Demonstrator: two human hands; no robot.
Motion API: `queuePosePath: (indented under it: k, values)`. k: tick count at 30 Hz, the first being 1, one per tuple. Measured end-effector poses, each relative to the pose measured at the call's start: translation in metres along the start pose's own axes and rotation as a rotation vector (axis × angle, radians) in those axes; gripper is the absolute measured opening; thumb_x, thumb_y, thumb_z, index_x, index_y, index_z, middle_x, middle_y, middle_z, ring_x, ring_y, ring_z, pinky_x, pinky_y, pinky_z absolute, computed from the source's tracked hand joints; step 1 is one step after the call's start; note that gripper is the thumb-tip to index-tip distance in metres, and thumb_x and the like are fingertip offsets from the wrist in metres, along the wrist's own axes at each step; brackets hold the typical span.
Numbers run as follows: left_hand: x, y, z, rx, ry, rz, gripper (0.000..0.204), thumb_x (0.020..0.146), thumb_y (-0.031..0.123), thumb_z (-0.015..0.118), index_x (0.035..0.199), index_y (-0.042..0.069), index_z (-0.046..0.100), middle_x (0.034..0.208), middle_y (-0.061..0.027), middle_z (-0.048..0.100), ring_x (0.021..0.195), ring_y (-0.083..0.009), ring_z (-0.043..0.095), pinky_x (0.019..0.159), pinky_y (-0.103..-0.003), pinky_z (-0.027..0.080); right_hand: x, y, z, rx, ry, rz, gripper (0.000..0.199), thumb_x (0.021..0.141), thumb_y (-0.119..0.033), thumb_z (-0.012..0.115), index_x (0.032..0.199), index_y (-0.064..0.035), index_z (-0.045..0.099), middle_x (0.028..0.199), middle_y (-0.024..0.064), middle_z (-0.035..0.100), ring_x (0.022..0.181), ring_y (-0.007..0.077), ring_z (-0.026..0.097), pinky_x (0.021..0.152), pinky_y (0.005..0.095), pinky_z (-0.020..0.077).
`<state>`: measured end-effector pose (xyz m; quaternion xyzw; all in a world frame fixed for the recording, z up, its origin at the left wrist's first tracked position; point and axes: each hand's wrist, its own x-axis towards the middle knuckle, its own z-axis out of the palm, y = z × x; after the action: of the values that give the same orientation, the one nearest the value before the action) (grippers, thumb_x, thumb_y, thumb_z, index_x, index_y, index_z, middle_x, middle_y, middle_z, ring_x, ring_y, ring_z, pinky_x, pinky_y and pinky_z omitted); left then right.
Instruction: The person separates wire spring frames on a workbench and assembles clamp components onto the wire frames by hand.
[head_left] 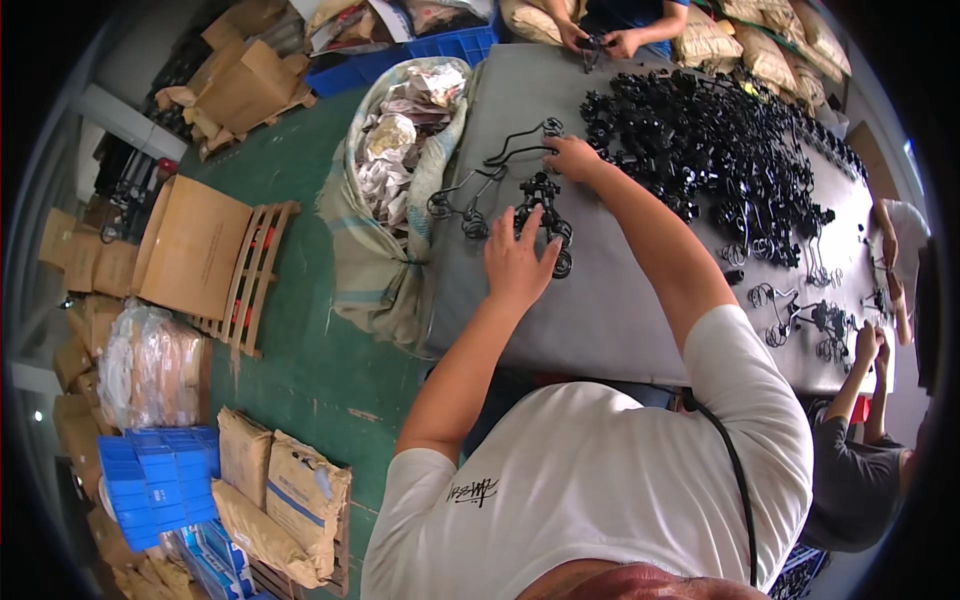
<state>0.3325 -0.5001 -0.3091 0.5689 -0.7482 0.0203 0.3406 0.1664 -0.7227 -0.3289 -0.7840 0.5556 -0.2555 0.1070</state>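
Observation:
My left hand [517,262] is spread open over a black part with coiled wire springs [545,200] on the grey table [620,290]. Its fingertips touch or nearly touch that part. My right hand [575,160] is closed at the fingertips around a black bent-wire part [515,154], near a round coil at its upper end. Left of my left hand, another bent wire with coiled ends [470,215] lies by the table's left edge. Fine detail of these small parts cannot be made out.
A large heap of black parts [710,140] covers the table's far right, with loose coil parts [775,315] nearer. An open woven sack [350,240] of crumpled paper stands against the left edge. Co-workers' hands [605,42] work across the table and at the right end.

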Motion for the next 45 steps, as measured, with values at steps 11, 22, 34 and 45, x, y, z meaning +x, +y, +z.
queuePosePath:
  k: [11, 22, 34, 45]
  values:
    - [0.038, -0.021, 0.035, -0.035, -0.049, -0.110, 0.053, 0.091, 0.040, 0.062, 0.140, 0.024, 0.052, 0.139, -0.0222, 0.047, 0.124, -0.0397, 0.049, 0.096, -0.052, 0.044, -0.075, -0.051, -0.092, 0.463, 0.488, 0.227, 0.033, 0.095, -0.031, 0.061, 0.116, -0.0048, 0.064, 0.100, 0.0148, 0.069, 0.091, 0.0256, 0.065, 0.081, 0.0349, 0.0493]
    - [0.123, -0.043, 0.059, 0.172, -0.121, -0.132, 0.056, 0.089, 0.041, 0.063, 0.141, 0.023, 0.052, 0.142, -0.0212, 0.046, 0.132, -0.0432, 0.039, 0.110, -0.051, 0.034, -0.316, -0.070, -0.078, 0.693, 0.149, 0.540, 0.028, 0.102, -0.024, 0.052, 0.116, -0.0012, 0.059, 0.103, 0.0072, 0.060, 0.090, 0.0169, 0.056, 0.081, 0.0288, 0.0449]
    - [-0.023, 0.043, 0.003, -0.254, -0.382, 0.178, 0.043, 0.084, 0.037, 0.071, 0.118, 0.011, 0.068, 0.129, -0.0148, 0.058, 0.120, -0.0324, 0.053, 0.100, -0.050, 0.040, -0.288, -0.117, -0.113, 0.209, -0.159, -0.090, 0.016, 0.084, -0.011, 0.062, 0.099, -0.0071, 0.065, 0.079, 0.0077, 0.065, 0.078, 0.0322, 0.065, 0.080, 0.0440, 0.0490]
    - [-0.047, 0.062, -0.024, -0.041, -0.464, 0.294, 0.054, 0.082, 0.043, 0.071, 0.126, 0.012, 0.063, 0.134, -0.0113, 0.056, 0.136, -0.0339, 0.037, 0.112, -0.057, 0.027, -0.116, 0.030, -0.064, -0.179, 0.003, 0.283, 0.035, 0.089, -0.032, 0.066, 0.109, -0.0037, 0.063, 0.111, 0.0156, 0.063, 0.103, 0.0345, 0.063, 0.087, 0.0433, 0.0513]
